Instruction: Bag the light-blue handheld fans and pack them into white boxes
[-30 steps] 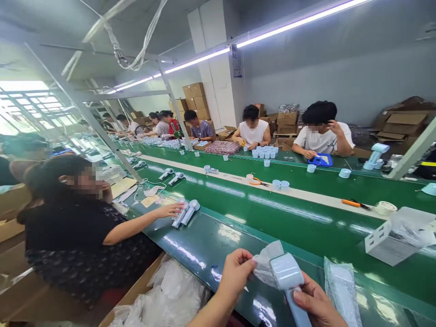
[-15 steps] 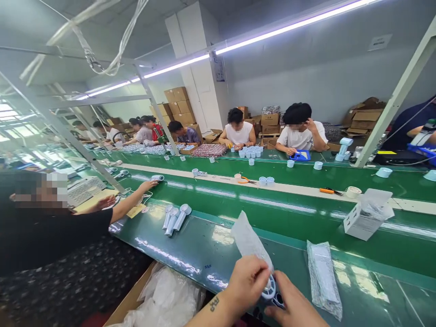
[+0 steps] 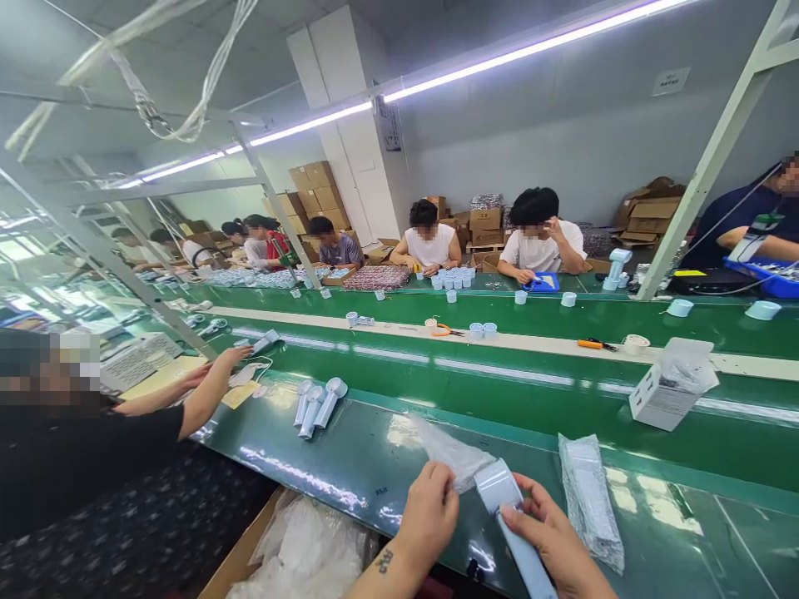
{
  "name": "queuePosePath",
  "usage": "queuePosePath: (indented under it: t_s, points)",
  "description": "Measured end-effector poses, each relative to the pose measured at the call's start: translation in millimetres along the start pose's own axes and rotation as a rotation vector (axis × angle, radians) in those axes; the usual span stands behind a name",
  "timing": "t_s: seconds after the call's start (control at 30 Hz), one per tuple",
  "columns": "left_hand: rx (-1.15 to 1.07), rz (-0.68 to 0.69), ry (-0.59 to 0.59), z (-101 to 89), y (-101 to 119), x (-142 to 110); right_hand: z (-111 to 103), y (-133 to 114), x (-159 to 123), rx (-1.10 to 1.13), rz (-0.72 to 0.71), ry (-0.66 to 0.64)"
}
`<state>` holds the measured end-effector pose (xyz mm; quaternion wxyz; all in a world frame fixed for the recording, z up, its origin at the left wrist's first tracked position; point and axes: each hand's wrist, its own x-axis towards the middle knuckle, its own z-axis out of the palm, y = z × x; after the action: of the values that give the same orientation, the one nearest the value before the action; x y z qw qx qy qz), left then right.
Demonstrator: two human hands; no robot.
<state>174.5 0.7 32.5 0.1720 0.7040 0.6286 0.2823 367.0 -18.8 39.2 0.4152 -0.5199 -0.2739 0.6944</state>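
Note:
My right hand (image 3: 553,541) grips the handle of a pale blue hand-held fan (image 3: 508,520), its head pointing away from me. My left hand (image 3: 430,514) pinches the mouth of a clear plastic bag (image 3: 453,456) that lies against the fan's head on the green conveyor belt (image 3: 499,399). A bagged fan (image 3: 590,497) lies on the belt just right of my hands. Three unbagged fans (image 3: 315,403) lie side by side further left.
A co-worker at my left reaches an arm (image 3: 200,387) onto the belt. Several people sit across the line behind small blue cups (image 3: 455,279). A white box (image 3: 671,391) stands at right. A carton of plastic bags (image 3: 305,549) sits below the belt edge.
The fan has turned flat with its handle toward me, and the bag has dropped from upright to lying on the belt. The co-worker's arm drew back from the far lane. My view shifted right.

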Motion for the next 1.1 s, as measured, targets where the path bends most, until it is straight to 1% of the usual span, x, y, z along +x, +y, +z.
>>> queuePosePath:
  t_s: [0.07,0.1,0.13,0.17,0.23,0.3,0.37,0.43,0.47,0.53,0.57,0.6,0.63,0.67,0.73,0.77,0.8,0.83,0.87,0.9,0.93,0.97,1.0,1.03,1.1]
  points:
    - [-0.324,-0.263,-0.084,-2.2,3.2,7.3,-5.5,0.8,-1.5,-0.041,0.005,-0.031]
    - [-0.456,-0.336,-0.109,-5.3,6.5,10.8,-7.9,2.1,-3.4,-0.053,0.011,-0.084]
    - [-0.544,-0.362,-0.137,-8.9,10.5,14.0,-9.9,3.7,-5.8,-0.042,0.025,-0.156]
    - [-0.577,-0.344,-0.177,-12.8,14.9,16.8,-11.6,5.1,-8.4,-0.007,0.038,-0.235]
    - [-0.518,-0.256,-0.277,-20.3,22.7,21.0,-14.7,6.0,-13.2,0.092,0.053,-0.366]
    - [-0.440,-0.194,-0.357,-26.6,27.2,23.8,-19.4,2.6,-15.7,0.169,0.089,-0.431]
    - [-0.394,-0.171,-0.388,-30.7,28.4,26.3,-26.1,-4.5,-15.1,0.186,0.133,-0.454]
    - [-0.379,-0.155,-0.414,-31.2,28.6,29.4,-32.3,-11.7,-11.8,0.155,0.158,-0.470]
    - [-0.389,-0.167,-0.434,-29.7,29.3,30.7,-34.2,-14.0,-9.5,0.114,0.152,-0.473]
    - [-0.443,-0.232,-0.468,-23.4,32.6,31.1,-34.2,-14.5,-4.4,-0.013,0.123,-0.457]
    - [-0.461,-0.251,-0.442,-19.3,35.1,29.6,-32.2,-12.8,-2.0,-0.094,0.123,-0.435]
    - [-0.454,-0.206,-0.383,-15.1,37.8,26.7,-29.4,-10.0,0.0,-0.168,0.129,-0.401]
    - [-0.406,-0.074,-0.296,-11.5,40.2,22.6,-26.0,-6.4,1.7,-0.210,0.121,-0.358]
    - [-0.313,0.131,-0.200,-8.8,41.9,17.6,-22.7,-2.6,2.9,-0.208,0.098,-0.310]
    - [-0.067,0.584,-0.034,-6.3,41.3,7.6,-17.3,4.9,4.3,-0.119,0.015,-0.203]
    - [0.039,0.734,0.032,-6.0,38.5,3.7,-15.7,8.1,4.7,-0.063,-0.035,-0.144]
    - [0.118,0.797,0.095,-5.7,34.1,1.1,-14.7,10.7,4.8,-0.024,-0.067,-0.098]
    - [0.167,0.784,0.162,-4.8,28.4,-0.1,-14.3,12.8,4.8,-0.008,-0.072,-0.065]
    - [0.191,0.733,0.223,-3.2,21.8,0.0,-14.2,14.1,4.7,-0.007,-0.058,-0.047]
    - [0.197,0.670,0.267,-0.6,15.1,1.2,-14.3,14.8,4.5,-0.007,-0.043,-0.036]
    - [0.186,0.600,0.280,2.9,9.2,3.3,-14.6,14.8,4.0,-0.004,-0.029,-0.029]
    - [0.150,0.508,0.258,7.1,4.9,5.8,-14.9,14.2,3.4,0.002,-0.018,-0.019]
    - [0.082,0.384,0.205,11.6,2.9,8.8,-15.4,13.2,2.8,0.006,-0.013,-0.005]
    - [-0.023,0.230,0.131,16.2,3.6,11.9,-16.0,12.1,2.1,0.012,-0.005,0.011]
    - [-0.355,-0.140,-0.013,25.5,12.5,18.8,-17.8,10.6,1.1,0.040,0.026,0.022]
